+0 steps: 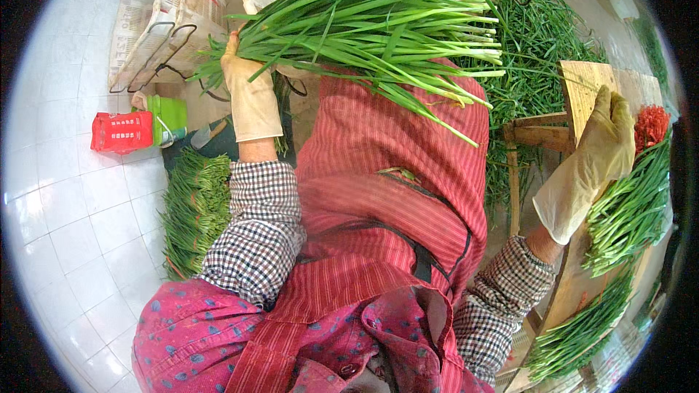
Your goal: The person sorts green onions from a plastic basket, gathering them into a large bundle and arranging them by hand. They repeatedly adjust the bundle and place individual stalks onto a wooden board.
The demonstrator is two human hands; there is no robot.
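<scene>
My left hand (pixel 246 76), in a pale rubber glove, grips the leafy end of a large loose bunch of green garlic chives (pixel 371 22). The pale stem ends fan out to the right above my lap and the red striped apron (pixel 393 185). On the right, my gloved right hand (pixel 606 125) is raised over a wooden bench, its fingertips together; a thin strand seems to run from them toward the bunch. Near that hand lie a heap of red ties (pixel 651 126) and bundled chives (pixel 628 207) on the bench.
White plastic crates (pixel 191 11) stand upper left, near a green bucket (pixel 170 117) and a red packet (pixel 123 132). Tied bundles (pixel 196 207) lie left of my sleeve. A large pile of loose greens (pixel 546 43) lies behind the wooden bench (pixel 590 84); another bundle (pixel 579 327) is lower right.
</scene>
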